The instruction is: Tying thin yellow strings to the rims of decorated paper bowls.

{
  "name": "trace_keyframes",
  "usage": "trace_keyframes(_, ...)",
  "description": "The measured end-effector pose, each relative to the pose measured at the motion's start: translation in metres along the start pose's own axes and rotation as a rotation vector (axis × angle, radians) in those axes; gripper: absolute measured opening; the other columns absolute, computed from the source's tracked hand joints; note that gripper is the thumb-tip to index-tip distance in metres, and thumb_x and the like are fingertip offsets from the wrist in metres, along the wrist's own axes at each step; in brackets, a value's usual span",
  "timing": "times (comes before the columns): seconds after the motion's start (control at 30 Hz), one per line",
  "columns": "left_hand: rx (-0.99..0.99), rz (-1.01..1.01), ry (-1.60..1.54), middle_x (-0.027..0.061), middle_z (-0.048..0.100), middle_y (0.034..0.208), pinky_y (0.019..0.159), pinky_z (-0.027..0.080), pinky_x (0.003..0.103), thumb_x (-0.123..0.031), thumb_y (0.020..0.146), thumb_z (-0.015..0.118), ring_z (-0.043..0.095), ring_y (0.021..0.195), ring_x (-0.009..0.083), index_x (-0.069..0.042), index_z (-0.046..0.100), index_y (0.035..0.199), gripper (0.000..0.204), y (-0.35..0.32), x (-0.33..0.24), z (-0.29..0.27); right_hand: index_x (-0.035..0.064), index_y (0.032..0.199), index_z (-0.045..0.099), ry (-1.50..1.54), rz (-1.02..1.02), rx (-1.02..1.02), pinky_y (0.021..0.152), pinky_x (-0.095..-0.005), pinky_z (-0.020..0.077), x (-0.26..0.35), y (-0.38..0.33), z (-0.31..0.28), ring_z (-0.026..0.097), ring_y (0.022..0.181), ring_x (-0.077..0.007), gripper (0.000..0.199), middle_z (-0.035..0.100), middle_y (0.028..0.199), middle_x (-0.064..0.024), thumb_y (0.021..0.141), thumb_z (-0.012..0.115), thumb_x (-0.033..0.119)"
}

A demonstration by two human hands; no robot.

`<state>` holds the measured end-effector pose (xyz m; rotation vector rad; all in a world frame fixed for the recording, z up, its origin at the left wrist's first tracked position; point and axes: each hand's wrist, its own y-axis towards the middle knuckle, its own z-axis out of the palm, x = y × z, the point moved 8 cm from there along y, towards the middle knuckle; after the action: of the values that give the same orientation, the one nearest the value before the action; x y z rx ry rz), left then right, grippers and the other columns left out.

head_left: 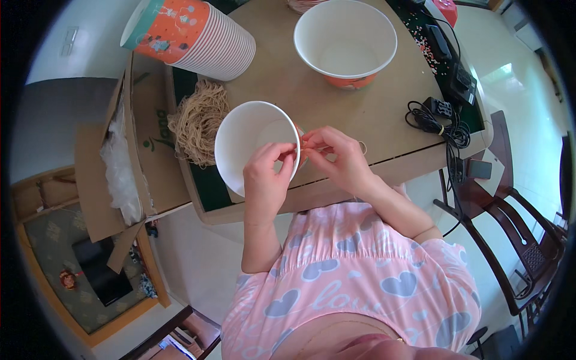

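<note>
A white paper bucket [231, 150] with an orange outside lies tilted near the table's front edge, its mouth toward me. My left hand [267, 174] reaches over its mouth, fingers pinching the right side of the rim. Just outside that rim, my right hand [339, 159] has its fingertips pressed together, close to the left fingertips. A thin loop of beige string [363, 147] shows behind the right hand; the fingers hide most of what they pinch. Left of the bucket lies a loose heap of beige string [201, 123].
A tall stack of paper buckets [207, 42] leans at the back left. Another white bucket [345, 42] stands at the back. Coiled black cables [441, 126] lie at the right edge. An open cardboard box [153, 120] adjoins the table's left side; a dark wooden chair [510, 240] stands right.
</note>
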<state>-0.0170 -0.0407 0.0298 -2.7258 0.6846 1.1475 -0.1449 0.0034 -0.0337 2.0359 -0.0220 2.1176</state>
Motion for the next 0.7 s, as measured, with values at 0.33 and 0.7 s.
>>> trace_keyframes(0.33,0.014,0.011,0.005,0.01,0.066,0.087,0.07,0.049,0.035,0.001,0.081,0.064,0.063,0.078,0.0261,-0.002,0.067,0.094,0.013,-0.003,0.0013,-0.0007,-0.0002,0.091,0.059,-0.083,0.057,-0.055,0.053,-0.0229,0.04,0.0095,-0.0043,-0.007,0.046,0.06,-0.0056,0.008,0.051,0.07,-0.0009,0.087,0.065,0.003)
trace_keyframes(0.7,0.016,0.005,-0.006,0.01,0.065,0.085,0.07,0.049,0.035,0.001,0.081,0.065,0.063,0.079,0.0264,-0.001,0.067,0.092,0.012,-0.0015,0.0019,0.0006,0.0007,0.088,0.062,-0.13,0.061,-0.053,0.048,-0.0235,0.0274,0.0082,-0.0028,-0.0052,0.031,0.052,-0.0044,0.008,0.036,0.055,0.0035,0.087,0.067,0.006)
